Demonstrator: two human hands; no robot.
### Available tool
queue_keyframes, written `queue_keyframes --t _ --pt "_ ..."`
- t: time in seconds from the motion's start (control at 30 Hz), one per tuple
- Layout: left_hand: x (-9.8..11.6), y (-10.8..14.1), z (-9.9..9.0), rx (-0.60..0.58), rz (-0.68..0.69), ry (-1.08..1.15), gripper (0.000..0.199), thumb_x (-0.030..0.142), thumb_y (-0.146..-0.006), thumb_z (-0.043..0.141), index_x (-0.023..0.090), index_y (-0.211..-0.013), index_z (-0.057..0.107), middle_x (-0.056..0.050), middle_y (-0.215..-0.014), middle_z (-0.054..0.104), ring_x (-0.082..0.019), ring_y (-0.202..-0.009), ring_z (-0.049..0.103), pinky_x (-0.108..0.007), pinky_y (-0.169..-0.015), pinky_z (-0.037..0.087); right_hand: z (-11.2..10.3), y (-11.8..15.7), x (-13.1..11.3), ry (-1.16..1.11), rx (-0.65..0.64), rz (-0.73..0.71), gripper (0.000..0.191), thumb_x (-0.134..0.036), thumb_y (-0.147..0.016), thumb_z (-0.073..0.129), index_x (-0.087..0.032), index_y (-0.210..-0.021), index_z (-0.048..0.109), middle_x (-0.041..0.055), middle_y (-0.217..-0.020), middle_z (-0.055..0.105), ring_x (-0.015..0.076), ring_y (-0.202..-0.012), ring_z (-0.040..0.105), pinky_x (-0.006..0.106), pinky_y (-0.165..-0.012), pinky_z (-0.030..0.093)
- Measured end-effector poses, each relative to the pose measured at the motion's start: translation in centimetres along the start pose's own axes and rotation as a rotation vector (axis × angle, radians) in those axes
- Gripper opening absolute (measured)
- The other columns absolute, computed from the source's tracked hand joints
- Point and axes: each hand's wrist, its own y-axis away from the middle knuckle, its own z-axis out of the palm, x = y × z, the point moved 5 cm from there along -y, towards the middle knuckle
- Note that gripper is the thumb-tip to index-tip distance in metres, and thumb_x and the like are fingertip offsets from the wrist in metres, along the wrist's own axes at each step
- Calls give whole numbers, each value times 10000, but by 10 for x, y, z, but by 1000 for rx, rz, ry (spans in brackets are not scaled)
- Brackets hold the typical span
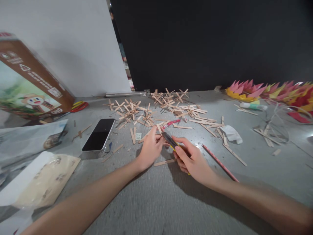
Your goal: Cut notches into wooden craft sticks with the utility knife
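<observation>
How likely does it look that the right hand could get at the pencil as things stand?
Probably yes: the pencil lies just beside the right hand, with nothing across its visible length, though that hand would likely need to put down the cutter first.

Dim, uneven light (with slight blur)

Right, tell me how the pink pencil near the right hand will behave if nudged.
The pencil may well roll, being slim and lying on a flat table. It looks stiff, running straight. It's likely light, given its thinness.
</observation>
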Motion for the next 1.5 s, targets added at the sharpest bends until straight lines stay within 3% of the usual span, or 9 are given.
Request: queue_keyframes --t 0.27,0.43,0.6,0.8,1.07,1.13,1.2,1.33,1.5 --pt "-1 0 -2 4 -12 57 285 416 -993 641 243 -1091 437 12 -766 754 -199 -699 790 -292 -681 638 -4 -5 -7 -218 -58 67 453 -488 -982 653 -285 -1367 526 -48 -775 570 47 -458 317 182 -395 244" --pt "-7 -1 -2 12 -52 79 309 427 -991 634 246 -1112 414 12 -751 752 -223 -719 802 -334 -695 657 -17 -3 -12 158 82 -157 410 -476 -1051 549 -310 -1426 551 -28 -809 611 70 -487 421 209 -436 332" --pt "-7 0 -2 -16 -17 31 233 344 -1003 600 248 -1109 416 30 -736 728 -220 -731 803 -314 -687 641 -19 1 -16 660 146 -357 375 -361 -1078 503 -316 -1439 593 17 -959 750 133 -700 658 262 -656 524" --pt "-7 0 -2 -21 -38 -5 224 357 -997 598 243 -1068 419 21 -748 727 -221 -727 802 -313 -675 638 -18 1 -18 748 157 -460 385 -314 -1087 463 -276 -1455 568 73 -1378 714 182 -1145 731 285 -922 588" --pt "-5 0 -2 -20 -40 -47 170 320 -1000 568 240 -1067 435 12 -761 743 -205 -712 793 -316 -685 642 -15 1 -18 810 125 -487 411 -287 -1082 437 -292 -1475 557 80 -1447 671 222 -1259 685 372 -1055 545" --pt "-5 0 -2 -14 -45 -62 161 310 -994 571 239 -1063 445 12 -761 743 -202 -708 792 -313 -691 643 -14 1 -17 770 107 -438 402 -309 -1083 440 -293 -1465 566 94 -1412 685 235 -1186 710 395 -1020 554" --pt "-6 0 -3 -11 -45 -60 167 312 -985 582 237 -1065 456 16 -752 740 -199 -691 788 -310 -686 645 -15 1 -15 697 102 -361 397 -346 -1081 458 -290 -1457 574 99 -1244 740 217 -960 733 376 -879 581" --pt "-6 -1 -1 -7 -32 4 186 306 -974 598 234 -1085 468 17 -779 749 -192 -715 788 -318 -715 659 -13 -2 -6 384 61 -174 415 -455 -1065 508 -276 -1433 576 -15 -733 577 127 -541 482 250 -504 426" --pt "-1 0 0 -10 3 26 179 324 -994 594 229 -1095 482 -8 -871 779 -183 -743 791 -312 -744 653 -7 -4 -4 -76 -43 26 463 -522 -1010 608 -282 -1400 543 -61 -734 509 59 -465 286 195 -409 235"
